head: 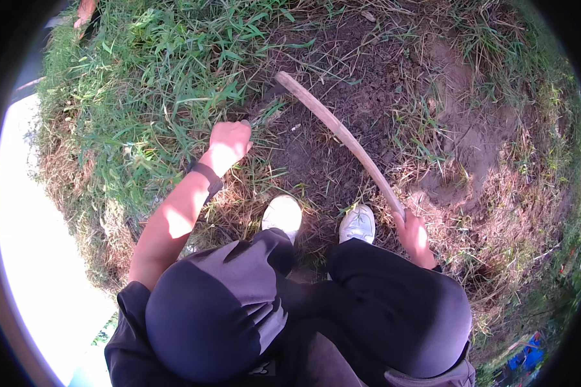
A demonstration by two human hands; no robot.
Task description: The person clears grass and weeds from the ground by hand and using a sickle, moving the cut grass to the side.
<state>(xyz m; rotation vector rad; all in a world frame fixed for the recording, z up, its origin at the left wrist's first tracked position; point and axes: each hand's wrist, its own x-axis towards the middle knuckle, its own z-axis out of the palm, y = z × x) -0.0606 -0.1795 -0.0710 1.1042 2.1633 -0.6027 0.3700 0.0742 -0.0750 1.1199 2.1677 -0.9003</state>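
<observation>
My left hand (230, 140) is curled into a fist low over the grass, with a dark band on its wrist. A tuft of grass blades (268, 115) sticks out from the thumb side of the fist. In my right hand (415, 238) is the near end of a long, curved wooden handle (344, 134). It slants up and leftward over the dark soil (314, 150), its blunt far end pointing away from me. Whether a blade or other head is fixed to the handle cannot be seen.
Two white shoes (282, 215) stand on dry cut grass between my hands, below my bent knees. Dense green grass (164, 72) grows on the left and far side. Bare earth with straw (469, 159) lies to the right. Something blue (530, 355) shows at the lower right.
</observation>
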